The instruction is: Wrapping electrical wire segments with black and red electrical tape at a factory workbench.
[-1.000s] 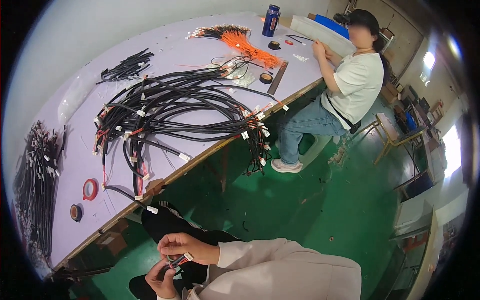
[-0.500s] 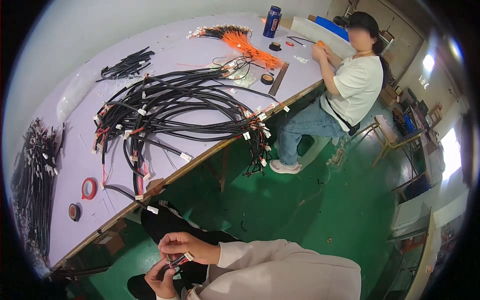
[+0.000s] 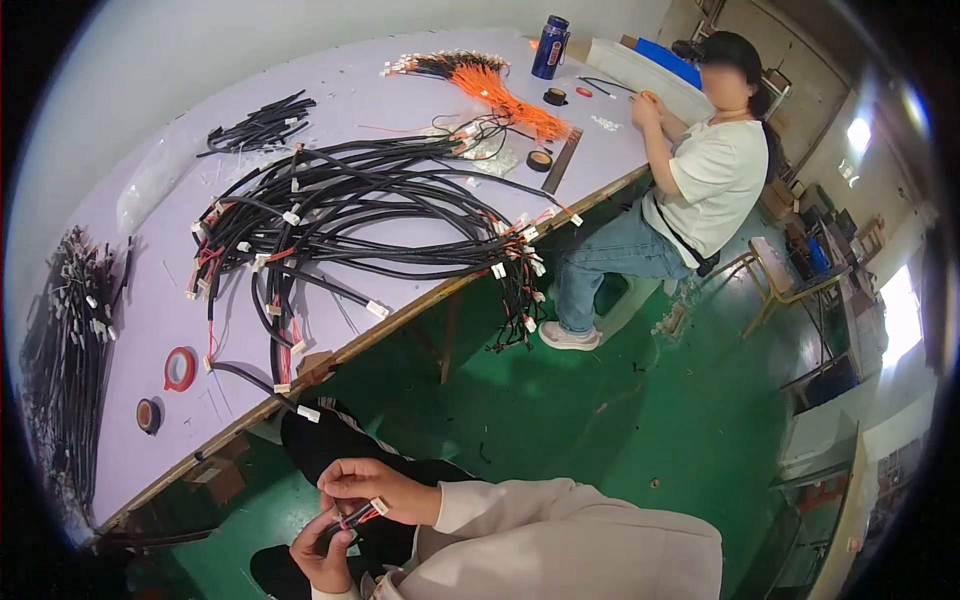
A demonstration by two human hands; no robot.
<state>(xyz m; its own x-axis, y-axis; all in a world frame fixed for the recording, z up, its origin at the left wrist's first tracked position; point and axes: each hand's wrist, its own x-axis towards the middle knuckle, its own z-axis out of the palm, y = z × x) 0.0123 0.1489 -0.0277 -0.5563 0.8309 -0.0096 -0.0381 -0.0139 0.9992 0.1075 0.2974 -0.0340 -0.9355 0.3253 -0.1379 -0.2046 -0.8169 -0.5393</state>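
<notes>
Over my lap, my left hand (image 3: 322, 556) is closed around a black cable. Its end has red and black wires running into a white connector (image 3: 379, 506), which sticks out just below my right wrist. Just above, my right hand (image 3: 372, 483) bends over the same cable with fingertips pinched near my left fingertips. Whatever sits in that pinch is too small and covered to make out. On the table ahead lies a large bundle of black cables (image 3: 370, 245) with white connectors, one end hanging over the table edge.
The pale table (image 3: 140, 330) carries a red tape roll (image 3: 179, 369), a dark tape roll (image 3: 148, 415), orange wires (image 3: 490, 90), a ruler (image 3: 563, 162) and a blue bottle (image 3: 550, 48). More black cables (image 3: 70, 380) lie far left. A co-worker (image 3: 715, 170) sits at the right end.
The view has shifted slightly. The cable end and its white connector have tilted up a little between my hands. My right fingers have shifted slightly; both hands stay close together.
</notes>
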